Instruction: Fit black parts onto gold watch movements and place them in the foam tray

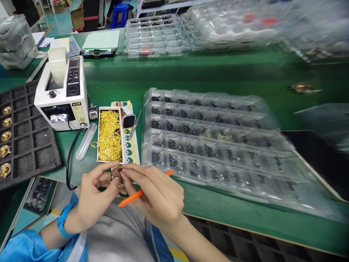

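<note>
Near the table's front edge, my left hand [95, 193] holds a small round metallic part [116, 175] between thumb and fingers. My right hand [158, 193] touches the same part with its fingertips and also has an orange pen-like tool [132, 198] tucked in its fingers, pointing down to the left. Fingers cover much of the part. Just beyond the hands stands a white box [122, 153] of yellow rings [109, 136]. A small square-faced device [128, 121] and tweezers [135, 125] lie right of it.
A white tape dispenser [61, 91] stands at the left, beside a black foam tray [45, 158] with gold round parts. Stacked clear trays [212, 145] of dark parts fill the right. A clear tube [86, 142] lies left of the box. More clear trays [155, 36] stand behind.
</note>
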`<state>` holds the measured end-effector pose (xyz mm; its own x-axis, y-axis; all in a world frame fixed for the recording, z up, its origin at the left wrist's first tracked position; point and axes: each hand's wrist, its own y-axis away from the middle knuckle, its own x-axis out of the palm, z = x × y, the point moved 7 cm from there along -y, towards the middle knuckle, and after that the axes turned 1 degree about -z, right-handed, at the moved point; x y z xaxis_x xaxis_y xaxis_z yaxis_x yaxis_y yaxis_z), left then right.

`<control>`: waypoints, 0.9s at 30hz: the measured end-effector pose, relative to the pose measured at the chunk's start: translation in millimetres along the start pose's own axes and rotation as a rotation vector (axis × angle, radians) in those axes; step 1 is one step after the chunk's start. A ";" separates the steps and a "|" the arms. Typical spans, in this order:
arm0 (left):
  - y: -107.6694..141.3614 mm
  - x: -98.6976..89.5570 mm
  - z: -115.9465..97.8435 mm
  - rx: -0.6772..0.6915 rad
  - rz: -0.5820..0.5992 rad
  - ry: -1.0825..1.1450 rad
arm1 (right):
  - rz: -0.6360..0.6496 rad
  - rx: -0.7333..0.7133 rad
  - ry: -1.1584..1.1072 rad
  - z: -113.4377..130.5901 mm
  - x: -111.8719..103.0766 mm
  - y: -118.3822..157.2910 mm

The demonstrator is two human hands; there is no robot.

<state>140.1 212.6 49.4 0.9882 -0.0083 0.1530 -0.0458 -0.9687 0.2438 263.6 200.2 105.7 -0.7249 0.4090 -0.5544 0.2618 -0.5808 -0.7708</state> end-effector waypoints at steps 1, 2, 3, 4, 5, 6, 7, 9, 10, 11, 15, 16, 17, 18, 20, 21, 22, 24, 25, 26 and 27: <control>0.3 -0.6 -1.1 0.026 -0.012 -0.021 | -0.001 -0.006 0.001 -0.9 0.3 0.0; 0.6 -1.2 -2.1 0.049 -0.019 -0.042 | -0.001 -0.014 0.000 -1.9 0.4 -0.1; 0.9 -1.6 -3.0 0.069 -0.022 -0.060 | -0.001 -0.028 0.001 -2.3 0.2 -0.2; 1.1 -2.0 -3.5 0.083 -0.023 -0.076 | 0.003 -0.050 0.003 -2.3 0.0 -0.3; 1.3 -2.4 -3.7 0.092 -0.024 -0.091 | 0.016 -0.077 0.006 -1.7 0.0 -0.2; 1.6 -2.9 -4.0 0.101 -0.028 -0.107 | 0.034 -0.108 0.013 -0.6 0.1 0.0; 1.9 -3.3 -4.3 0.110 -0.033 -0.126 | 0.057 -0.138 0.021 0.7 0.3 0.2; 2.5 -3.2 -5.5 0.132 -0.043 -0.169 | 0.097 -0.185 0.047 2.9 0.8 0.6; 2.8 -2.8 -6.8 0.149 -0.048 -0.193 | 0.110 -0.201 0.062 3.9 1.0 0.7; 3.2 -2.4 -8.7 0.173 -0.055 -0.218 | 0.117 -0.211 0.077 4.6 1.2 0.5; 5.0 -1.9 -17.6 0.269 -0.099 -0.286 | 0.104 -0.194 0.095 5.8 2.6 -1.2; 5.2 -2.1 -19.3 0.283 -0.108 -0.286 | 0.093 -0.176 0.095 5.4 3.0 -1.5; 5.4 -2.3 -20.6 0.294 -0.114 -0.280 | 0.080 -0.158 0.095 5.1 3.4 -1.5; 5.4 -2.5 -21.5 0.298 -0.119 -0.274 | 0.069 -0.139 0.094 4.7 3.8 -1.3; 5.2 -2.7 -22.3 0.299 -0.121 -0.260 | 0.038 -0.109 0.086 4.5 3.7 -0.3; 4.9 -2.6 -22.1 0.294 -0.116 -0.254 | 0.027 -0.098 0.077 4.6 3.7 0.3; 4.5 -2.4 -21.4 0.287 -0.108 -0.250 | 0.017 -0.092 0.070 4.9 3.6 0.9; 4.0 -2.2 -19.5 0.273 -0.090 -0.248 | 0.002 -0.082 0.064 5.5 3.2 1.6; 3.8 -2.4 -18.4 0.267 -0.082 -0.249 | -0.003 -0.078 0.067 5.7 3.0 1.8; 3.7 -2.9 -17.1 0.262 -0.077 -0.252 | -0.004 -0.075 0.069 5.7 3.1 1.8; 3.4 -3.5 -15.7 0.256 -0.073 -0.254 | -0.005 -0.072 0.070 5.5 3.3 1.7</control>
<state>134.2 213.2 64.8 0.9938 0.0330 -0.1062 0.0324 -0.9994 -0.0070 258.1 196.7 104.2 -0.6805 0.4612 -0.5693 0.3053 -0.5279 -0.7925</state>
